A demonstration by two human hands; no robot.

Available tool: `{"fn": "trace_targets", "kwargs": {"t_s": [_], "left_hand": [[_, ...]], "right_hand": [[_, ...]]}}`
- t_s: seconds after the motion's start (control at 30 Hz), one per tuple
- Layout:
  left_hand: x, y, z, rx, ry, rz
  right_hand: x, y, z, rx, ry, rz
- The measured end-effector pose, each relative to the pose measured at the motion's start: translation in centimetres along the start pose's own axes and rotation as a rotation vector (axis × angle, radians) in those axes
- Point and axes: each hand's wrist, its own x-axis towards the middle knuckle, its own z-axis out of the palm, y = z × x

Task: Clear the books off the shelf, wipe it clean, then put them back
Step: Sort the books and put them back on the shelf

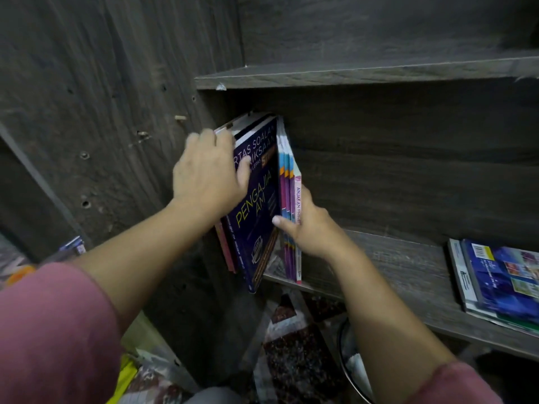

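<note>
Several upright books (256,217) at the shelf's (393,258) left end are gripped: tops by the left hand (208,173), spines lower down by the right hand (310,225).

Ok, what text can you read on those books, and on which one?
"PENGAJIA" over "AM": dark blue book cover.
"RTAS SOALAN": same cover, start hidden by left hand.
"ANJAKAN": spine of white-pink book.
Flat stack at right: print too small to read.
</note>
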Motion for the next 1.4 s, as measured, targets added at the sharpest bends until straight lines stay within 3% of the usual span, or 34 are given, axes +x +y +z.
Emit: {"fn": "trace_targets", "kwargs": {"t_s": [0.07, 0.17, 0.27, 0.37, 0.57, 0.77, 0.93, 1.17, 1.3, 1.4], "left_hand": [[-0.3, -1.7, -0.4, 0.048, 0.025, 0.089], [0.1, -3.7, -2.1, 0.189, -0.198, 0.223], [0.9, -4.5, -3.0, 0.277, -0.331, 0.32], [0.9, -4.6, -2.5, 0.261, -0.271, 0.321], [-0.6, -4.2, 0.2, 0.167, -0.021, 0.255], [-1.3, -4.3, 1.1, 0.118, 0.01, 0.221], [-2.5, -3.3, 1.2, -0.016, -0.082, 0.13], [-7.9, -0.3, 2.3, -0.271, -0.014, -0.06], [-10.2, 3.8, 3.0, -0.376, -0.169, -0.027], [-11.3, 8.3, 2.2, -0.477, -0.334, 0.128]], "right_hand": [[0.3, 0.6, 0.8, 0.067, -0.072, 0.008], [0.7, 1.1, 1.6, 0.223, -0.195, 0.04], [1.0, 1.0, 2.8, 0.117, -0.229, 0.071], [1.3, 1.2, 4.0, -0.011, -0.237, 0.107], [1.8, 1.2, 5.1, 0.023, -0.164, 0.109], [1.7, 1.2, 6.8, 0.072, -0.047, 0.057], [0.7, 1.2, 4.2, -0.171, -0.118, 0.105], [-4.1, -0.3, -2.7, -0.647, 0.059, 0.163], [-9.0, 0.0, -6.5, -0.779, 0.103, 0.26], [-14.7, 0.4, -9.5, -0.866, 0.145, 0.361]]}}
